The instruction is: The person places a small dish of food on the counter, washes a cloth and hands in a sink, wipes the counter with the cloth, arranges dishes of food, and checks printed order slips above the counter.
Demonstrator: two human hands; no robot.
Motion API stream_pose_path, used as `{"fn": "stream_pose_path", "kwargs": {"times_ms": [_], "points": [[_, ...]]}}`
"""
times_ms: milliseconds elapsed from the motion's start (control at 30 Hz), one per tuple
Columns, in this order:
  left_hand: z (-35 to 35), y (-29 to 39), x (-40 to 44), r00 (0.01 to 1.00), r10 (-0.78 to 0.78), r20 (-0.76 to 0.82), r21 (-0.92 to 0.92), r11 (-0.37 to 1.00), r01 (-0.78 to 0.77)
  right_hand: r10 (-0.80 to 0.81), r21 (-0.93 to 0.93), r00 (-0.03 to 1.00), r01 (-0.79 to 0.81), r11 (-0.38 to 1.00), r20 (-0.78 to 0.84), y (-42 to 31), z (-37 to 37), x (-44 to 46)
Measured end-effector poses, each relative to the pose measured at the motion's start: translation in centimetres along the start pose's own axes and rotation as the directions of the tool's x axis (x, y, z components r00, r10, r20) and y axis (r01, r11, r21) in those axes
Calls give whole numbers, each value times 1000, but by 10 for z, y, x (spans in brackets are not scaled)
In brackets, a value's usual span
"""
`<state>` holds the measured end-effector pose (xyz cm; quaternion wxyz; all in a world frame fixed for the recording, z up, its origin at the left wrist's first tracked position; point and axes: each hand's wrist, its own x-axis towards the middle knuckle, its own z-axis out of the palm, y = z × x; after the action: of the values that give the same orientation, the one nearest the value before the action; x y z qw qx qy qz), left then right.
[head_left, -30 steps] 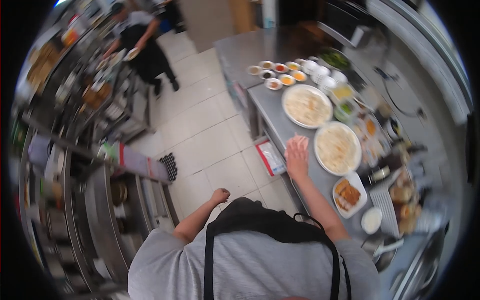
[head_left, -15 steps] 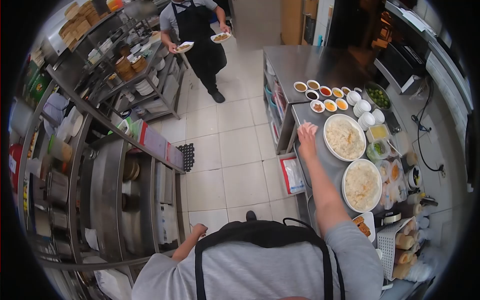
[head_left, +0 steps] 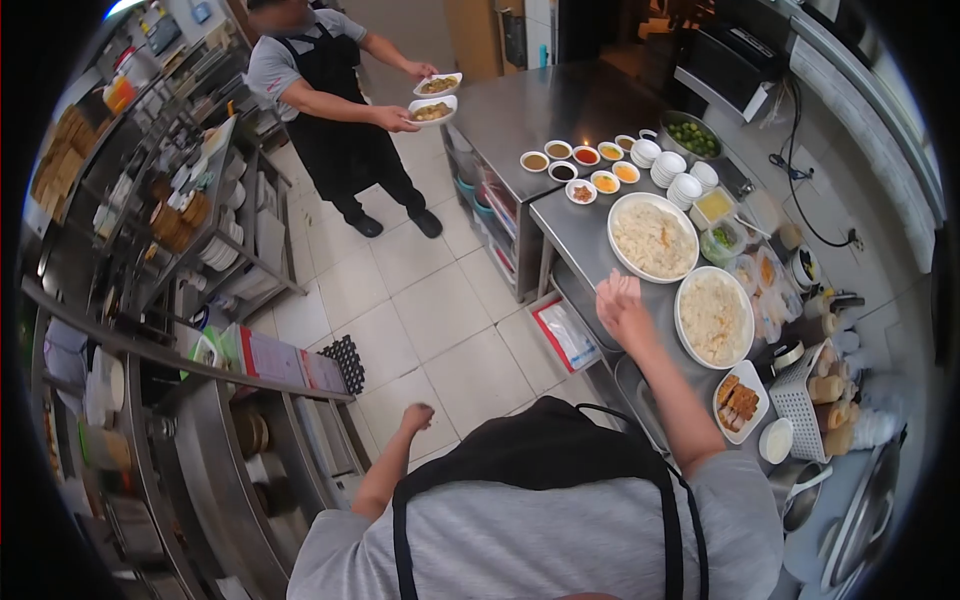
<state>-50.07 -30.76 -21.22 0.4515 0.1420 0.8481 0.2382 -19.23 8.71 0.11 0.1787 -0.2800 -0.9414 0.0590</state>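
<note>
Jutting from the right hand (head_left: 624,317) is a crumpled pink cloth (head_left: 619,287).

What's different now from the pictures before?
The co-worker came nearer the steel counter, and the two small plates, apart before, are now close together, held out toward it. The person's right hand still holds the pink cloth near the counter's edge. The big round plates stayed put.

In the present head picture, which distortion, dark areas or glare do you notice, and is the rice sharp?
Head view: fisheye bending, clear in the left shelving; black corners; a bright patch at the upper-left rim; the rice fairly sharp.
</note>
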Motion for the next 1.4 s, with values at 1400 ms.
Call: {"fn": "stream_pose_path", "kwargs": {"times_ms": [1400], "points": [[-174, 632, 394, 861, 462, 213, -855, 515, -65, 526, 39, 849, -524, 851, -47, -28, 121, 147]]}}
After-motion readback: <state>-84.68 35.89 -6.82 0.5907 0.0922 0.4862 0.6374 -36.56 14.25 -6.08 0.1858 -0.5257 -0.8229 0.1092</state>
